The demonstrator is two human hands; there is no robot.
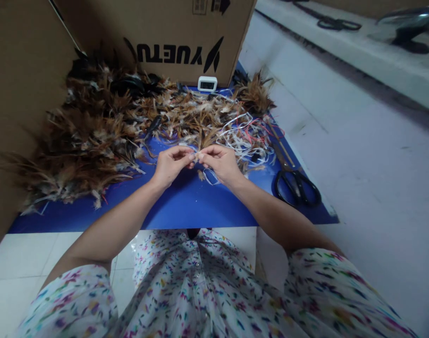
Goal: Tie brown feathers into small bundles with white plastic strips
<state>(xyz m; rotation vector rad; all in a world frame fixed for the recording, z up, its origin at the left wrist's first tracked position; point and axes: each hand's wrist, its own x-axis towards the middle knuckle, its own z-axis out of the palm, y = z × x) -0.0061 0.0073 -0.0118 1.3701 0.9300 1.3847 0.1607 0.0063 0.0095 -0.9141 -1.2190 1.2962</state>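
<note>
My left hand [174, 163] and my right hand [221, 162] meet fingertip to fingertip over the blue table, both pinched closed. Between them is a small bunch of brown feathers [204, 140], its tips pointing away from me and its pale base at my fingers. A white string [210, 177] loops down below my right hand. Exactly how the string runs between the fingertips is too small to tell. Just beyond my hands spreads a layer of loose brown and white feathers [186, 110]. A tangle of white and pink strings [247, 136] lies right of my right hand.
Bundled brown feathers [83, 145] are heaped at the left. Black-handled scissors [295, 185] rest on the blue tabletop [196, 211] at the right. A small white digital display [207, 84] stands before a cardboard box [158, 28]. More scissors [334, 22] lie on a ledge.
</note>
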